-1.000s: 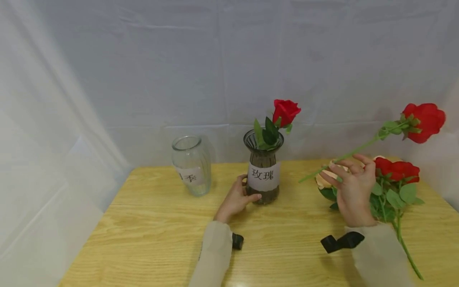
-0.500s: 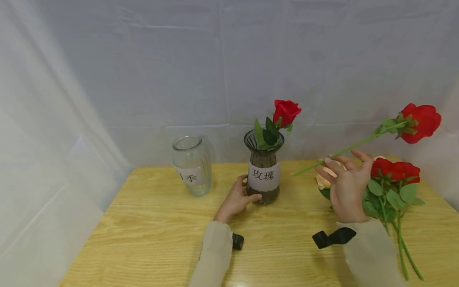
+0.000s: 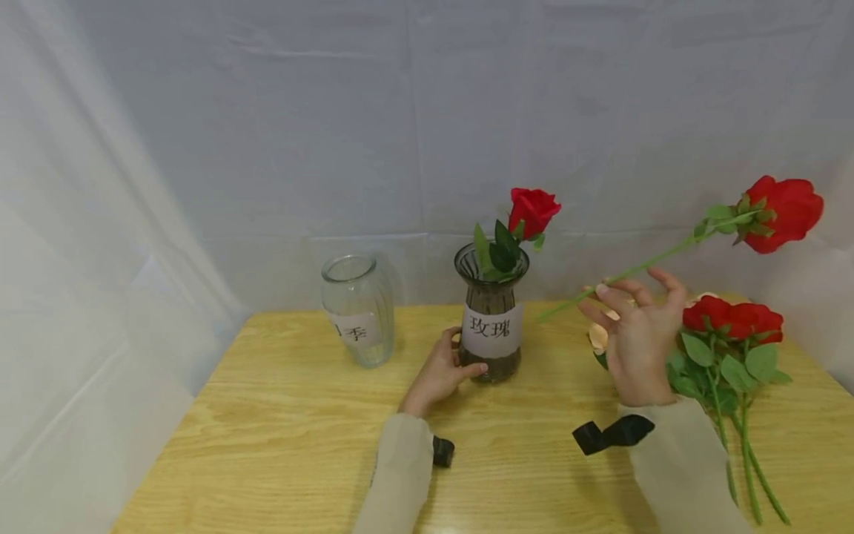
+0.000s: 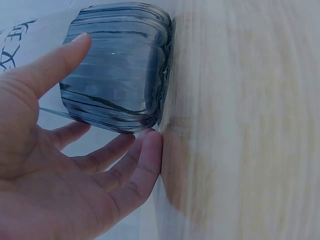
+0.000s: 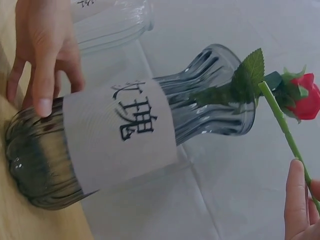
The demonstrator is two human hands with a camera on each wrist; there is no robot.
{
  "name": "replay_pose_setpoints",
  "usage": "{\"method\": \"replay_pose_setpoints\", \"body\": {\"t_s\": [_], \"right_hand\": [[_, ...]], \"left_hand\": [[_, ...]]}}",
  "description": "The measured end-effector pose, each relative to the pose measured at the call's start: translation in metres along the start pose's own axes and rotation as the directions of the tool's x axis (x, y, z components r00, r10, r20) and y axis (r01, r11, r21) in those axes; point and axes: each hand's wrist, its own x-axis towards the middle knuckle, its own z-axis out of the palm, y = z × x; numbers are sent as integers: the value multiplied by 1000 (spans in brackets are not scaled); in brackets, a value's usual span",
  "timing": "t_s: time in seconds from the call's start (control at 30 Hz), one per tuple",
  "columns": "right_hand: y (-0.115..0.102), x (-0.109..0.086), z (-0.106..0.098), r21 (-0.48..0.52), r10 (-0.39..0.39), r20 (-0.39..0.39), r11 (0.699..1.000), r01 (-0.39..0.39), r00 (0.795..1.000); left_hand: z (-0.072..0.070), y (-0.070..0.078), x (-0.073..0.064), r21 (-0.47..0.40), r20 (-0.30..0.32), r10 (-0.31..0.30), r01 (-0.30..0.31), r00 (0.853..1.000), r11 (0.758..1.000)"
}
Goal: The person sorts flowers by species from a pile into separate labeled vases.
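Note:
My left hand (image 3: 440, 374) holds the lower part of a dark ribbed glass vase (image 3: 490, 299), thumb in front and fingers along its side. The vase stands upright with a white label, and a red rose (image 3: 534, 213) leans out of its mouth. In the left wrist view the fingers curl against the side of the vase base (image 4: 115, 70). My right hand (image 3: 643, 345) pinches the green stem of another red rose (image 3: 787, 215), bloom tilted up to the right. In the right wrist view its cut stem end (image 5: 266, 90) appears in front of the vase's rim.
A clear glass vase (image 3: 363, 297) with a label stands left of the dark one. On the right, red flowers (image 3: 734, 319) with leafy stems lie on the wooden table (image 3: 280, 445), beside a peach flower (image 3: 598, 337) partly hidden by my right hand. White cloth (image 3: 300, 133) hangs behind.
My right hand has moved left and slightly up with the rose, bringing its stem end closer to the dark vase. The left hand stays on the vase.

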Motion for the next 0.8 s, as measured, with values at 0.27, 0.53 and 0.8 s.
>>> {"method": "replay_pose_setpoints", "body": {"t_s": [0.27,0.53,0.8], "right_hand": [[7,2,23,4,-83,23,997,83,996],[18,7,43,14,-155,15,988,154,988],[31,11,50,-90,-211,13,973,211,977]], "left_hand": [[-1,1,-2,-15,3,-1,1,1000,1000],[-2,1,-1,-6,3,6,-6,1000,1000],[-2,0,-1,9,11,8,-8,1000,1000]]}}
